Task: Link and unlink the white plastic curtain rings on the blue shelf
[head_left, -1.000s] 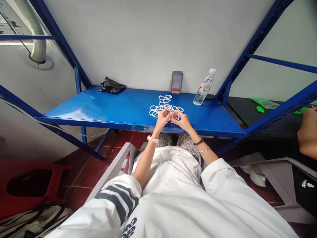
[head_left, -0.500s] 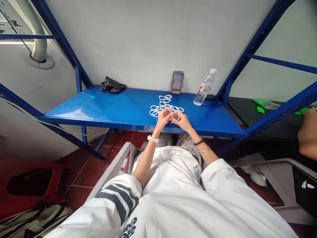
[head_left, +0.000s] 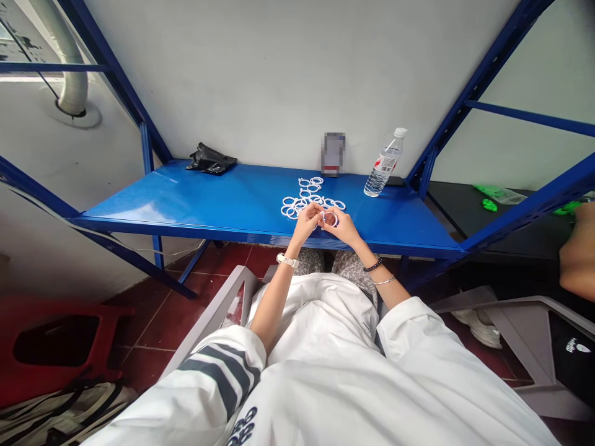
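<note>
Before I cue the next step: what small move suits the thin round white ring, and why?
The bare left hand should probably ease back slightly while the bare right hand steadies the thin round white ring: both hands meet at its left edge, hiding whether it is closed there.

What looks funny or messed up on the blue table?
The blocky thing at the back of the table looks odd: blurry squares cover it, hiding what it is. The bottle seems to lean right, though the wide view may cause that. I see no spill; the rings lie in a loose pile.
</note>
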A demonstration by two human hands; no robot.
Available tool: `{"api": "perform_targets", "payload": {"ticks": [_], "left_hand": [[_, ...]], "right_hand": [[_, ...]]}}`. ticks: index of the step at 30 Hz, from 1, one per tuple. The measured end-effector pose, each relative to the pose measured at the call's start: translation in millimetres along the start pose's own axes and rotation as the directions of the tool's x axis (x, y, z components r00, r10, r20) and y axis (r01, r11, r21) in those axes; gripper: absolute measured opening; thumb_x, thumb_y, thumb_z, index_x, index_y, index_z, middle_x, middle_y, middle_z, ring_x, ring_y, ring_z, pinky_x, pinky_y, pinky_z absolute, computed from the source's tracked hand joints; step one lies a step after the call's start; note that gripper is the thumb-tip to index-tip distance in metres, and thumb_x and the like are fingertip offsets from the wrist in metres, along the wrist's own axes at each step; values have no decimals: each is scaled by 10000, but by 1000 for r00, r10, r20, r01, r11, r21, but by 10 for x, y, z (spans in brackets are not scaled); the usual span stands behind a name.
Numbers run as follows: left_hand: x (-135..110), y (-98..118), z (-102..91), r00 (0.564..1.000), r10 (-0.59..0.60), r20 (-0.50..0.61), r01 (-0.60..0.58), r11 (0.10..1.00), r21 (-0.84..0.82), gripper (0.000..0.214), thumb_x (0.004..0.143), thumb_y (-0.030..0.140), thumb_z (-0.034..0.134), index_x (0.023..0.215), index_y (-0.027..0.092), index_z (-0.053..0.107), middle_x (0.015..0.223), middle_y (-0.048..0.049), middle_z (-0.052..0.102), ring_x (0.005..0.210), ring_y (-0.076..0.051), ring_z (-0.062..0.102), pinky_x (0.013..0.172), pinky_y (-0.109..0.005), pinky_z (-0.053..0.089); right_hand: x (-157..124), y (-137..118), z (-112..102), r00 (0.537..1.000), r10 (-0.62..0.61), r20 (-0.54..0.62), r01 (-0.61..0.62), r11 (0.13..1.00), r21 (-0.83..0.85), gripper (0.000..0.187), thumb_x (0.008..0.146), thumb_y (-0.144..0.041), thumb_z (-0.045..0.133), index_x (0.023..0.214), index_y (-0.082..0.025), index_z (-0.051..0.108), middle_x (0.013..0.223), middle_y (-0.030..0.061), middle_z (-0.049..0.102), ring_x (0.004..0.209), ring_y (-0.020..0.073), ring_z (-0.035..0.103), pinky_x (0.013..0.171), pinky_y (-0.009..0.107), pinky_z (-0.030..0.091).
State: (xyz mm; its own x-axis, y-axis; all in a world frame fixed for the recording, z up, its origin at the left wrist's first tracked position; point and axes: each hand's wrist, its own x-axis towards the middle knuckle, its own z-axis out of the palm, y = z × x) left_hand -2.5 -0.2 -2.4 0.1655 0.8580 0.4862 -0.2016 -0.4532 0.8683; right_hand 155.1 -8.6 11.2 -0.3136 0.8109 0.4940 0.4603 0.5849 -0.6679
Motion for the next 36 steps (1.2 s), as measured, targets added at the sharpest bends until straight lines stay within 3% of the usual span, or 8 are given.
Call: {"api": "perform_targets", "payload": {"ticks": [10,22,28,36], "left_hand": [[2,24,5,1000,15,12,-16,998,65,251,842,412,687,930,184,630,619,30,574,567,-99,557,571,-218,461],[19,6,20,1000,-3,-16,4,999,51,370,826,541,708,859,187,604,643,16,586,561,-101,539,566,-232,471],[18,29,18,1000,2,1,-2,999,39,421,820,586,703,794,179,598,627,21,552,549,-95,516,550,-233,465],[0,71,39,1000,26,-5,-26,996,80,392,799,558,739,863,188,627,593,31,557,524,-91,510,503,-214,415]], "right_hand": [[-20,21,15,998,30,-48,-29,999,23,423,786,-620,667,806,-243,477,578,-39,531,552,150,495,556,288,423],[-26,52,13,999,33,-36,-33,999,7,449,888,-683,527,887,-234,536,615,6,641,557,197,600,573,323,486],[-18,61,5,997,72,-30,-69,994,85,505,910,-734,421,910,-243,536,661,14,638,595,217,668,532,307,492],[-19,110,18,994,96,-60,-87,987,134,523,928,-744,365,928,-254,547,639,-2,583,547,181,601,532,313,488]]}}
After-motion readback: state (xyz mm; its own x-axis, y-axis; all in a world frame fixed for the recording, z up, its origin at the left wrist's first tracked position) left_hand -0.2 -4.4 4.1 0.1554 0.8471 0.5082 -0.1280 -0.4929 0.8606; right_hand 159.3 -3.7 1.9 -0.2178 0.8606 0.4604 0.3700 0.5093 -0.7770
